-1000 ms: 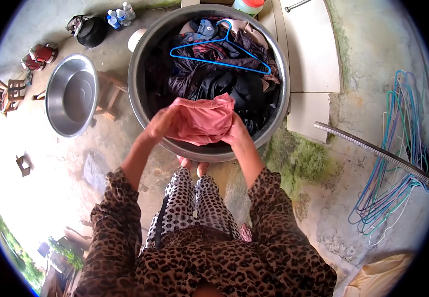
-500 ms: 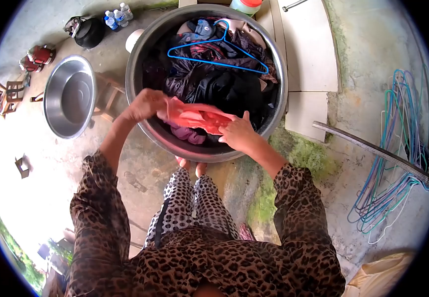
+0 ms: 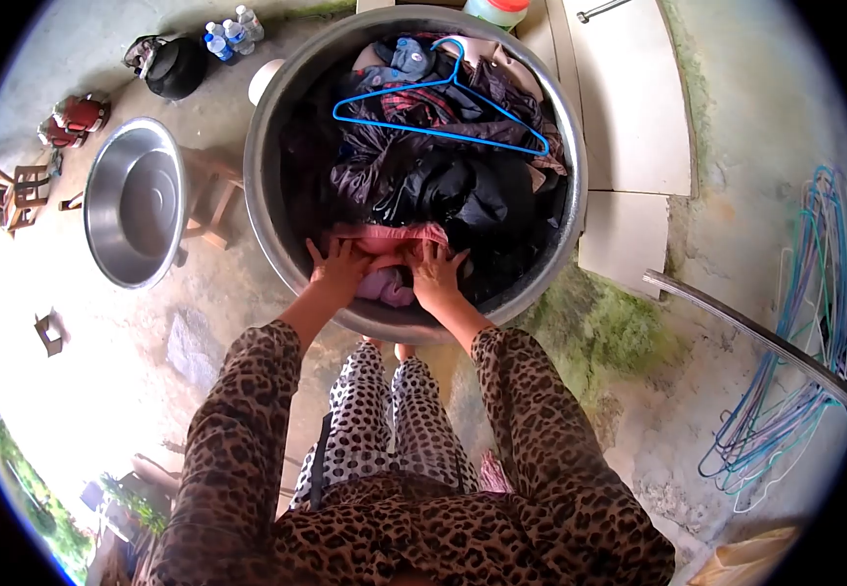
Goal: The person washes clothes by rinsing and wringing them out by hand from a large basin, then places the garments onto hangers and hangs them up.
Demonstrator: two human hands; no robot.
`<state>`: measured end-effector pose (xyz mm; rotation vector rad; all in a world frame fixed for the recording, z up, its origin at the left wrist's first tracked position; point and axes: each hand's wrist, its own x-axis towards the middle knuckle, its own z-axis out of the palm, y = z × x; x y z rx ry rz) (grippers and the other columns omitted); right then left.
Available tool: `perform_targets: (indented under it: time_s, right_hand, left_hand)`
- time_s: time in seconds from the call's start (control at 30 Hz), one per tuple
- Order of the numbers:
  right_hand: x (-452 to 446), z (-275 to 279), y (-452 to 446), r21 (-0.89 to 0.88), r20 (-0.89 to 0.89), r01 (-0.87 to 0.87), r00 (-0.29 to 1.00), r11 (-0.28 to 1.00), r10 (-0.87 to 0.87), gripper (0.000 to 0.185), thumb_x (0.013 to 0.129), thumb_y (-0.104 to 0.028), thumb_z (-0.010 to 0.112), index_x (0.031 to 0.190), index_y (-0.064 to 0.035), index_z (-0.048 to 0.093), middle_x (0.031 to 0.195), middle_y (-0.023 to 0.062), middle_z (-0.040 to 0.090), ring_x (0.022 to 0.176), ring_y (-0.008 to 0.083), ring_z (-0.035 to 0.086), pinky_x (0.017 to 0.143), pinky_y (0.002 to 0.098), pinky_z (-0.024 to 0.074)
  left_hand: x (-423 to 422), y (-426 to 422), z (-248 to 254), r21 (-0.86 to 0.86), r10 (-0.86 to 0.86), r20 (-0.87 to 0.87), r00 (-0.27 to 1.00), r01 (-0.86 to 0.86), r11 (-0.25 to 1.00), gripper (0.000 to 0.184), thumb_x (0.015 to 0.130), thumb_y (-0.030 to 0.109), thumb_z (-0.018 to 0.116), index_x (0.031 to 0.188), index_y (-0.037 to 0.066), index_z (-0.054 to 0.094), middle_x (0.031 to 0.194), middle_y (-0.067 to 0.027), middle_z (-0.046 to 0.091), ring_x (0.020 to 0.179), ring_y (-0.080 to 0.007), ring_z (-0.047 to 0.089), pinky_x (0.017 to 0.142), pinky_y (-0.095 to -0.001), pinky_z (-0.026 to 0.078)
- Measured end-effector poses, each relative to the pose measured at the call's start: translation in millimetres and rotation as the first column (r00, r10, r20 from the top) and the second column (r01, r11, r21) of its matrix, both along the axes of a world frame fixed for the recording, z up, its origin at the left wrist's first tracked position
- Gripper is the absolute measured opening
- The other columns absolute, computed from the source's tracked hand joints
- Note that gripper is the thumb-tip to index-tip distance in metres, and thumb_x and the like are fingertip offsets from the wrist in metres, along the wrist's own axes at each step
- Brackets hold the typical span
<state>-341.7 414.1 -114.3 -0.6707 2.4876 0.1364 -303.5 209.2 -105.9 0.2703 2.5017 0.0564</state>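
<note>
A large metal basin (image 3: 259,225) full of dark wet clothes stands in front of me. Low inside its near side lies a coral-pink garment (image 3: 389,242). My left hand (image 3: 338,271) presses on the garment's left end, fingers spread. At the other end my right hand (image 3: 435,275) rests on it, its fingers also apart. Between my hands a mauve cloth (image 3: 384,286) shows below the pink one. A shiny black garment (image 3: 453,190) lies just beyond. Across the heap at the far side is a blue clothes hanger (image 3: 443,130). My fingertips are partly sunk in the cloth.
To the left, a smaller metal basin (image 3: 116,210) sits by a wooden stool (image 3: 213,210). A black kettle (image 3: 174,68) and several plastic bottles (image 3: 238,37) stand at the back left. On the right, a metal pole (image 3: 750,337) carries many hangers (image 3: 785,391). A lidded tub (image 3: 497,10) stands behind the basin.
The pink garment, stretched between both hands above the basin before, is now lowered and bunched onto the near side of the heap. Both hands have moved down with it, and their fingers have spread.
</note>
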Motion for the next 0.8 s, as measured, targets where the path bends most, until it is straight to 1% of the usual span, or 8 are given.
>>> perform_targets:
  time_s: [0.1,0.17,0.3,0.4,0.47,0.53,0.63,0.8]
  right_hand:
    - [5.4,-41.4,6.6,-0.015,-0.039,-0.003,0.999,1.0,0.003,0.048,0.088,-0.018,0.05,0.136,-0.0212,0.048,0.145,0.0183,0.032,0.134,0.0413,0.028,0.097,0.0779,0.0211]
    - [21.7,-125.6,25.4,-0.524,-0.048,0.198,0.964,0.828,-0.261,0.046,0.089,-0.018,0.049,0.135,-0.0174,0.049,0.145,0.0185,0.034,0.136,0.04,0.026,0.098,0.0765,0.0214]
    - [1.7,-96.2,22.9,-0.251,-0.18,0.059,0.978,0.966,-0.107,0.043,0.09,-0.023,0.048,0.132,-0.0149,0.052,0.141,0.0146,0.042,0.137,0.033,0.029,0.1,0.075,0.0172]
    - [-16.1,-84.5,39.7,-0.088,-0.112,0.05,0.992,0.995,-0.059,0.044,0.086,-0.028,0.056,0.129,-0.0166,0.053,0.135,0.005,0.048,0.128,0.0254,0.039,0.099,0.066,0.0228]
    - [-31.9,-18.3,45.7,-0.168,-0.096,0.058,0.993,0.984,-0.075,0.042,0.084,-0.028,0.06,0.125,-0.0161,0.056,0.128,0.0031,0.053,0.124,0.0229,0.043,0.097,0.061,0.0273]
    - [-32.5,21.1,56.2,-0.268,-0.389,-0.065,0.92,0.961,-0.046,0.038,0.08,-0.027,0.067,0.113,-0.0116,0.061,0.118,0.0011,0.055,0.117,0.0203,0.045,0.09,0.0539,0.0307]
    - [-40.1,89.3,69.1,-0.285,-0.366,-0.078,0.93,0.955,-0.034,0.021,0.08,-0.023,0.066,0.097,-0.0101,0.065,0.116,0.0036,0.054,0.115,0.0198,0.045,0.092,0.0524,0.0298]
    - [-48.4,202.4,76.1,-0.572,-0.519,-0.177,0.834,0.801,-0.186,0.011,0.077,-0.011,0.065,0.075,-0.0119,0.055,0.083,-0.0001,0.057,0.086,0.0202,0.057,0.09,0.0475,0.0312]
  left_hand:
    - [-6.0,2.9,-22.7,-0.025,-0.021,0.097,0.995,0.023,0.999,0.052,0.091,0.029,0.049,0.142,0.033,0.04,0.152,-0.015,0.024,0.141,-0.0386,0.016,0.1,-0.0789,0.01]
    - [-7.9,4.9,-37.4,-0.054,-0.023,0.125,0.992,0.03,0.998,0.054,0.091,0.028,0.049,0.144,0.033,0.039,0.152,-0.0148,0.024,0.142,-0.0381,0.016,0.101,-0.0775,0.011]
    - [-14.8,7.5,-60.2,-0.109,-0.052,0.161,0.986,0.07,0.992,0.056,0.09,0.027,0.049,0.145,0.029,0.038,0.151,-0.0117,0.029,0.142,-0.0352,0.016,0.104,-0.0735,0.012]
    - [-26.9,-3.9,-15.4,-0.105,-0.13,0.2,0.971,0.153,0.983,0.052,0.089,0.026,0.049,0.14,0.021,0.044,0.147,-0.0054,0.036,0.14,-0.0304,0.023,0.106,-0.0718,0.011]
    - [-29.0,-16.5,21.8,-0.16,-0.165,0.091,0.982,0.178,0.971,0.05,0.088,0.025,0.05,0.137,0.016,0.048,0.144,-0.002,0.04,0.138,-0.0273,0.026,0.107,-0.071,0.01]
    - [-24.7,-38.4,45.2,-0.259,-0.183,-0.172,0.968,0.135,0.956,0.05,0.086,0.024,0.051,0.135,0.012,0.05,0.143,0.0001,0.043,0.139,-0.0249,0.027,0.109,-0.0697,0.01]
    - [-25.2,-58.8,113.5,-0.096,-0.145,-0.495,0.857,0.112,0.989,0.039,0.078,0.011,0.055,0.116,0.008,0.062,0.128,-0.0047,0.054,0.134,-0.0197,0.036,0.114,-0.0616,0.01]
    - [-22.8,-84.1,194.2,0.194,-0.047,-0.607,0.793,0.205,0.959,0.026,0.073,0.0,0.055,0.096,0.006,0.064,0.105,-0.0055,0.063,0.119,-0.0217,0.053,0.113,-0.0545,0.017]
